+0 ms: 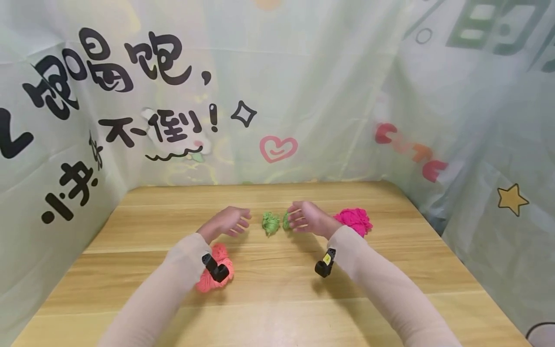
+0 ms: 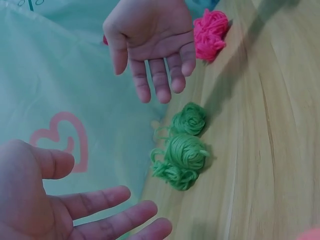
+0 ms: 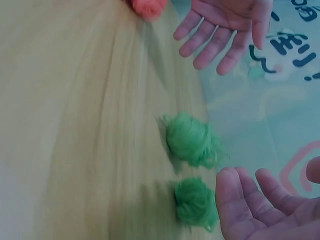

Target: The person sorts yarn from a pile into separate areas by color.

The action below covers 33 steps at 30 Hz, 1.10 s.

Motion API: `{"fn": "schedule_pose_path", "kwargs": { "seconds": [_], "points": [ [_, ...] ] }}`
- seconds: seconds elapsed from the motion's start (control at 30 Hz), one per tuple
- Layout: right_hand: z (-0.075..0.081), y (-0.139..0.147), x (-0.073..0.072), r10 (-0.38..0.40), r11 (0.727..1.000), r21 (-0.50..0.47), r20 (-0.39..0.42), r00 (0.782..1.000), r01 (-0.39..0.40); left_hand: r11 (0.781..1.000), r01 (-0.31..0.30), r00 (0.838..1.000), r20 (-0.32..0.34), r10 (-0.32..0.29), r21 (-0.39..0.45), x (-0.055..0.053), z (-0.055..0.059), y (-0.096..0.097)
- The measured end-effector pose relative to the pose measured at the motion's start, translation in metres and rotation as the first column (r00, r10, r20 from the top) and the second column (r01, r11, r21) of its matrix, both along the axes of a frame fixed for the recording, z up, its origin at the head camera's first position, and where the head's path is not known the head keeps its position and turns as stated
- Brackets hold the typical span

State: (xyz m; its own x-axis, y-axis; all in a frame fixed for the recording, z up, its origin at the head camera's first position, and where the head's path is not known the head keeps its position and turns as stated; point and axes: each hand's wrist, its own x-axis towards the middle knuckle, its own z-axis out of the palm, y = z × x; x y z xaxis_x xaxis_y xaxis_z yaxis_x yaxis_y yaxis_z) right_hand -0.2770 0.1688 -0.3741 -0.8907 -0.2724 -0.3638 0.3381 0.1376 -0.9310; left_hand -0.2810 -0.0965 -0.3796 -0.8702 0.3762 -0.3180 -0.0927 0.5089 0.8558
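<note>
Two clumps of green yarn lie close together toward the back of the table: a lighter ball with loose strands, and a darker ball beside it, partly covered by the right hand in the head view. My left hand hovers to the left of them, palm facing inward, fingers spread and holding nothing. On their other side my right hand is held above the table, its fingers extended, nothing in its grasp. Both wrist views show a gap between each hand's palm and the other's.
A coral yarn bundle lies under the left wrist, partly hidden by the sleeve and wrist camera. Magenta yarn sits behind the right wrist. A printed curtain hangs around the back and sides of the wooden table.
</note>
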Motion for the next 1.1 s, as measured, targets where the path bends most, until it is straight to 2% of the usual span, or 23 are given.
{"fn": "schedule_pose_path", "kwargs": {
  "seconds": [0.23, 0.43, 0.63, 0.9, 1.1],
  "points": [
    [-0.006, -0.009, 0.011, 0.040, 0.998, -0.054, 0.039, 0.998, -0.038, 0.999, 0.033, 0.999, 0.003, -0.033, -0.040, 0.008, 0.007, -0.010],
    [-0.011, -0.019, 0.019, 0.047, 0.998, -0.048, 0.041, 0.998, -0.045, 0.993, 0.047, 0.998, -0.041, -0.052, -0.108, 0.013, 0.010, -0.018],
    [-0.015, -0.031, 0.026, 0.064, 0.993, -0.103, 0.079, 0.995, -0.055, 0.982, 0.024, 0.995, -0.093, -0.042, -0.186, 0.017, 0.006, -0.029],
    [-0.022, -0.050, 0.043, 0.103, 0.983, -0.161, 0.122, 0.987, -0.083, 0.976, -0.009, 0.993, -0.113, -0.016, -0.216, 0.024, -0.007, -0.050],
    [-0.027, -0.062, 0.054, 0.106, 0.981, -0.180, 0.147, 0.983, -0.078, 0.977, -0.019, 0.992, -0.125, -0.007, -0.211, 0.028, -0.011, -0.062]
  ]
}}
